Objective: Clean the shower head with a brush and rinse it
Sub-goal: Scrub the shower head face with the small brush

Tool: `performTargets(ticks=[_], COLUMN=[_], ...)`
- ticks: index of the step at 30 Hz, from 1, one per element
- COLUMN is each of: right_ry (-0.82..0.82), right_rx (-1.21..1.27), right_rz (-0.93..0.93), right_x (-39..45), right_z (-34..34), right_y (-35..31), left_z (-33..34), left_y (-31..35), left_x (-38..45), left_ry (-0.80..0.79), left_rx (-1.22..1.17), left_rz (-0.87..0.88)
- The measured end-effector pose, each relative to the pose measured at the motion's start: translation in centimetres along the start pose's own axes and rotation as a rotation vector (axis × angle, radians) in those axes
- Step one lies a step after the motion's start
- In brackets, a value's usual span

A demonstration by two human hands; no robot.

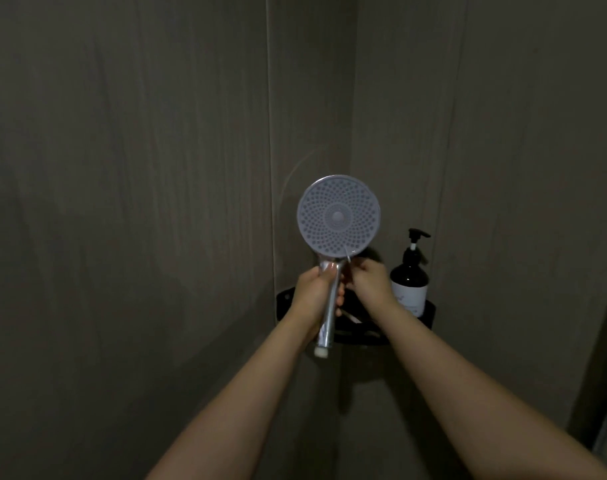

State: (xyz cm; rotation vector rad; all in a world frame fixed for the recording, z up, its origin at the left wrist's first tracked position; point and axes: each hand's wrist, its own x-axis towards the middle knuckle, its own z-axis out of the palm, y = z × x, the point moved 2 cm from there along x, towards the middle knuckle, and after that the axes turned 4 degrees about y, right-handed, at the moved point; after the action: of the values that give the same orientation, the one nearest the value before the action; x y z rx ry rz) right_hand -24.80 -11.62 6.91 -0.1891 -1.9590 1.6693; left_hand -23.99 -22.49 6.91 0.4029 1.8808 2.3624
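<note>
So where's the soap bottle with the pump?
In the head view, the dark pump bottle stands right of centre on the black corner shelf, just right of the right hand and below-right of the shower head.

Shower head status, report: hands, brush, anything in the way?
Left hand gripping shower head handle, face toward camera. Right hand pinched on something thin at the rim; brush not confirmed. Nothing blocking.

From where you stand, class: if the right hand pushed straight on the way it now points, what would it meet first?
Probably the shower head: the right hand points up-left toward its lower rim, already close. Depth is unclear in this dim view.
</note>
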Motion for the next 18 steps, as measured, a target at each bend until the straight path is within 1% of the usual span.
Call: performTargets(ticks=[1,2,3,4,6,10,13,18], right_ry=[-0.057,-0.134,-0.207,-0.260,-0.291,-0.277,-0.281,-0.257], right_rx=[0.248,0.441,0.559,0.613,0.632,0.631,0.605,0.541], right_rz=[0.056,0.102,0.134,0.149,0.139,0.114,0.168,0.251], right_x=[-0.7,-1.5,-2.3,-3.3,-5.3,-10.1,-13.6,-19.0], right_z=[-0.3,-0.8,-1.5,-2.2,-3.9,-7.9,-11.3,-15.6], right_y=[-0.8,-1.4,-2.0,-2.2,-2.3,-0.1,2.3,5.9], left_z=[0.2,0.5,0.8,1.2,2.2,4.6,6.7,9.2], left_y=[-0.2,-0.3,-0.5,-0.7,-1.2,-3.5,-5.9,-10.1], left_x=[-0.7,-1.5,-2.4,-3.3,-5.6,-11.5,-16.6,-21.8], left_ry=[-0.001,-0.006,-0.010,-0.014,-0.015,-0.036,-0.038,-0.003], left_rx=[0.000,-0.001,-0.001,0.000,0.002,-0.008,-0.043,-0.023], left_rz=[-0.003,-0.005,-0.009,-0.012,-0.016,-0.035,-0.102,-0.192])
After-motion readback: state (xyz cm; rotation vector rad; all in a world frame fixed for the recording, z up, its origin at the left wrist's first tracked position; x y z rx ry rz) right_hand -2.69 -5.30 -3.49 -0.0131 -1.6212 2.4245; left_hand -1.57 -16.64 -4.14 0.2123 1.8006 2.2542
